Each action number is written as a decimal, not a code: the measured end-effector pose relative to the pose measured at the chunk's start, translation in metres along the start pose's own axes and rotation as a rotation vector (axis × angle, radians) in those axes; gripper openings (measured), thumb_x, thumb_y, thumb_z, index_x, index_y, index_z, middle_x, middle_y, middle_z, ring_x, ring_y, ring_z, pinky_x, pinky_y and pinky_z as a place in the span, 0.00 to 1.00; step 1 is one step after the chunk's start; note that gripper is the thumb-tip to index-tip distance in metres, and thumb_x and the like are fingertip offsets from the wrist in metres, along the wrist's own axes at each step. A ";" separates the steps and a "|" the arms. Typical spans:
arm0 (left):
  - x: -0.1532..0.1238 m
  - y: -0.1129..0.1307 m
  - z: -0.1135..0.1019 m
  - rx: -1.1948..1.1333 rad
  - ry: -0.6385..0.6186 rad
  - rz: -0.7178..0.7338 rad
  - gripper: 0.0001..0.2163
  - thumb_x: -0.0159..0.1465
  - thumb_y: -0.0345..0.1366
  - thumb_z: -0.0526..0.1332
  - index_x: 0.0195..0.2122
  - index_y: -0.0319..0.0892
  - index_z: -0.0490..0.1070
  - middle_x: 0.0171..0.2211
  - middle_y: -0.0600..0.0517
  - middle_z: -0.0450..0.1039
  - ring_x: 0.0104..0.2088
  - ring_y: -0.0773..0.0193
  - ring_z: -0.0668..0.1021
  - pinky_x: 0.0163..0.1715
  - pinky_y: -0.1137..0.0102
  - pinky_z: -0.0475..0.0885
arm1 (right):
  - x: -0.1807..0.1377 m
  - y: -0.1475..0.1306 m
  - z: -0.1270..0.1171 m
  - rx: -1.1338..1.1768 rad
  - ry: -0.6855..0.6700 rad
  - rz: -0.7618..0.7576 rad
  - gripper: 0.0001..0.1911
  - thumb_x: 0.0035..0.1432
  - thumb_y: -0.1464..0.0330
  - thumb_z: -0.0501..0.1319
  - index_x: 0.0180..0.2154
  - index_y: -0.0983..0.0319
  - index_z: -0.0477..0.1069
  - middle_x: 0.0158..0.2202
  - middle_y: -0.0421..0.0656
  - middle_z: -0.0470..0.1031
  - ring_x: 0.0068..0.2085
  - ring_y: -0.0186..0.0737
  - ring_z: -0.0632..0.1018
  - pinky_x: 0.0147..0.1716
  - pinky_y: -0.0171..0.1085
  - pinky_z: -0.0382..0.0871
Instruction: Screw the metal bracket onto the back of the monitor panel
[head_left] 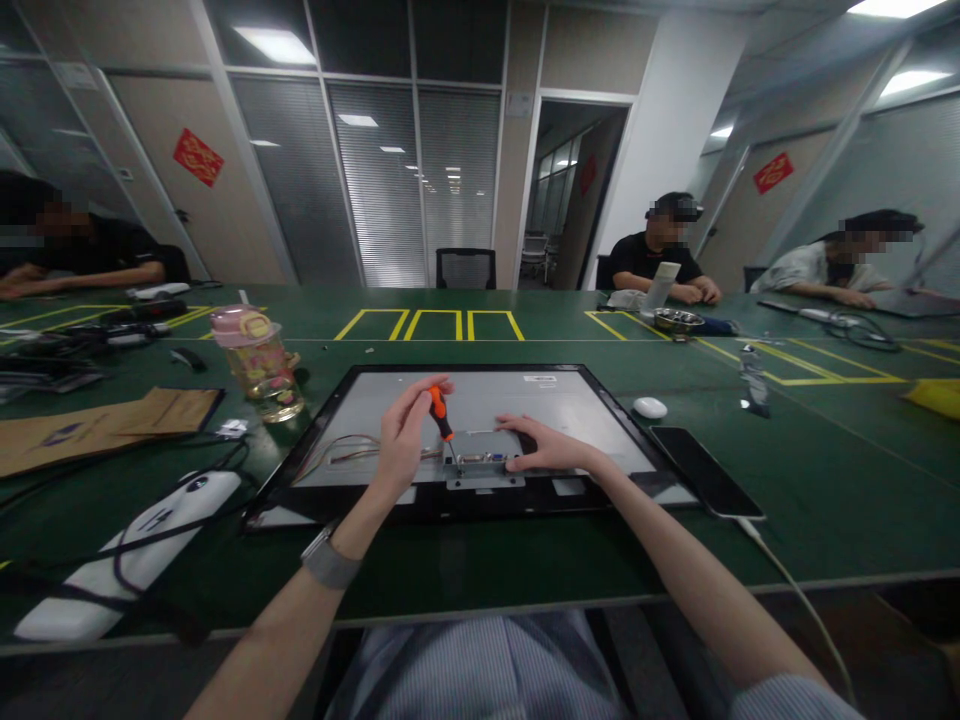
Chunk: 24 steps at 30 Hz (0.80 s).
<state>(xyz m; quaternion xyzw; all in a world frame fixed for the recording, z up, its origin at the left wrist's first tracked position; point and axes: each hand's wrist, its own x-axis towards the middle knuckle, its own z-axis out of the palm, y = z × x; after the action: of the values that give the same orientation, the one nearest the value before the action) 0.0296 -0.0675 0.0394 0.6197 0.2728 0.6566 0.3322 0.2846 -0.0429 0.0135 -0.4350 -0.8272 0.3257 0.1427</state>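
An orange and black screwdriver [440, 408] is gripped in my left hand [405, 430], its shaft slanting down to the left part of a metal bracket [484, 482]. Blue and silver connector ports show along that bracket. My right hand [544, 446] rests over the bracket's right side, fingers apart, with the thumb near the ports. Under both hands lies a flat display panel [570, 415], its grey back up inside a black frame. Thin coloured wires [349, 443] run across its left part to the bracket. Whether the tip sits in a screw is too small to tell.
Right of the panel are a phone [705, 470] on a white cable and a white earbud case [650, 407]. At left stand a pink-lidded drink bottle [259, 365], a white power strip [142, 550] with black cables, and brown paper bags [112, 425]. Several people sit across the table.
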 end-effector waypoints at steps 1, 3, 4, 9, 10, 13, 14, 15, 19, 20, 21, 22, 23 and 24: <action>0.000 -0.001 0.000 0.008 -0.017 0.003 0.14 0.68 0.39 0.54 0.48 0.42 0.75 0.42 0.46 0.76 0.45 0.59 0.77 0.50 0.64 0.69 | 0.000 0.000 0.000 -0.002 0.002 -0.001 0.42 0.47 0.46 0.65 0.60 0.57 0.61 0.68 0.46 0.53 0.68 0.52 0.53 0.67 0.52 0.43; -0.001 -0.002 0.001 0.021 -0.045 0.007 0.14 0.68 0.39 0.54 0.50 0.43 0.74 0.46 0.46 0.74 0.47 0.59 0.77 0.51 0.63 0.69 | 0.000 -0.001 0.000 -0.006 0.004 -0.008 0.42 0.48 0.46 0.65 0.60 0.57 0.61 0.68 0.46 0.54 0.68 0.51 0.54 0.67 0.51 0.44; -0.001 -0.001 0.001 0.023 -0.052 0.006 0.15 0.68 0.38 0.53 0.51 0.43 0.73 0.47 0.46 0.73 0.46 0.59 0.77 0.50 0.63 0.69 | -0.001 -0.001 0.000 -0.009 0.004 -0.011 0.42 0.48 0.46 0.65 0.60 0.58 0.61 0.68 0.47 0.54 0.68 0.51 0.55 0.67 0.51 0.45; -0.002 0.002 0.003 0.090 -0.034 -0.007 0.14 0.67 0.38 0.55 0.53 0.45 0.71 0.43 0.48 0.72 0.39 0.64 0.77 0.42 0.67 0.73 | -0.001 -0.002 0.000 -0.016 0.006 -0.001 0.42 0.48 0.46 0.65 0.60 0.58 0.62 0.68 0.47 0.53 0.68 0.51 0.54 0.67 0.50 0.44; -0.002 0.002 0.003 0.121 -0.017 0.011 0.13 0.65 0.38 0.58 0.50 0.45 0.73 0.41 0.49 0.72 0.38 0.65 0.77 0.41 0.69 0.73 | -0.001 -0.002 0.000 -0.012 0.005 -0.001 0.42 0.48 0.46 0.65 0.60 0.58 0.62 0.68 0.46 0.53 0.68 0.51 0.54 0.67 0.50 0.44; -0.001 0.003 0.004 0.184 0.050 0.098 0.09 0.59 0.35 0.65 0.42 0.44 0.76 0.36 0.52 0.68 0.34 0.68 0.74 0.37 0.73 0.72 | -0.001 0.001 0.000 0.007 -0.001 -0.022 0.43 0.48 0.46 0.65 0.60 0.57 0.61 0.68 0.46 0.52 0.68 0.50 0.54 0.67 0.50 0.44; -0.001 0.003 0.004 0.193 0.062 0.116 0.09 0.58 0.35 0.65 0.40 0.44 0.76 0.36 0.52 0.67 0.34 0.68 0.73 0.36 0.73 0.72 | 0.000 0.002 0.000 0.011 -0.002 -0.029 0.43 0.48 0.46 0.65 0.60 0.57 0.61 0.68 0.46 0.53 0.68 0.50 0.54 0.67 0.51 0.44; -0.001 0.004 0.004 0.198 0.065 0.123 0.08 0.59 0.36 0.65 0.40 0.44 0.77 0.37 0.52 0.67 0.35 0.68 0.73 0.37 0.73 0.72 | 0.000 0.002 0.000 0.014 -0.002 -0.031 0.42 0.48 0.46 0.65 0.60 0.57 0.61 0.68 0.47 0.53 0.68 0.50 0.54 0.67 0.51 0.44; -0.002 0.009 0.005 0.171 0.054 0.090 0.13 0.67 0.39 0.54 0.43 0.42 0.77 0.43 0.47 0.72 0.44 0.62 0.75 0.46 0.67 0.71 | -0.001 0.002 0.000 0.008 0.005 -0.019 0.42 0.48 0.46 0.65 0.60 0.57 0.61 0.68 0.46 0.53 0.68 0.50 0.56 0.67 0.52 0.45; -0.002 0.010 0.005 0.161 0.058 0.075 0.14 0.68 0.40 0.53 0.44 0.41 0.76 0.43 0.46 0.73 0.44 0.61 0.76 0.47 0.66 0.70 | -0.001 0.002 0.000 0.006 0.006 -0.018 0.42 0.48 0.46 0.65 0.60 0.57 0.61 0.68 0.46 0.53 0.68 0.50 0.56 0.67 0.52 0.45; -0.003 0.011 0.005 0.157 0.063 0.062 0.14 0.68 0.40 0.53 0.45 0.41 0.76 0.42 0.46 0.74 0.44 0.60 0.76 0.48 0.65 0.70 | -0.001 0.001 0.000 0.004 0.006 -0.017 0.42 0.48 0.45 0.65 0.60 0.56 0.61 0.68 0.46 0.53 0.68 0.50 0.56 0.67 0.52 0.45; -0.003 0.011 0.005 0.158 0.069 0.051 0.14 0.68 0.40 0.53 0.45 0.41 0.76 0.40 0.47 0.75 0.43 0.60 0.77 0.47 0.64 0.71 | -0.001 0.001 0.000 0.005 0.004 -0.015 0.42 0.47 0.45 0.65 0.60 0.56 0.61 0.68 0.45 0.53 0.68 0.50 0.55 0.67 0.52 0.45; -0.003 0.010 0.005 0.164 0.073 0.046 0.13 0.67 0.40 0.55 0.46 0.41 0.75 0.38 0.47 0.75 0.41 0.61 0.77 0.45 0.65 0.71 | -0.001 0.001 0.000 0.008 0.003 -0.013 0.42 0.47 0.45 0.64 0.60 0.56 0.61 0.68 0.45 0.52 0.68 0.50 0.55 0.67 0.52 0.44; -0.003 0.010 0.005 0.171 0.078 0.051 0.12 0.67 0.40 0.56 0.45 0.42 0.75 0.37 0.48 0.75 0.39 0.62 0.77 0.43 0.66 0.72 | -0.001 0.001 0.000 0.011 0.003 -0.013 0.43 0.47 0.45 0.64 0.60 0.56 0.61 0.68 0.45 0.52 0.68 0.51 0.54 0.67 0.52 0.44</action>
<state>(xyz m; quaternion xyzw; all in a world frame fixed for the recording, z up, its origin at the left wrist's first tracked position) 0.0332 -0.0759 0.0456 0.6266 0.3249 0.6627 0.2505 0.2859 -0.0432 0.0126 -0.4294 -0.8280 0.3287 0.1482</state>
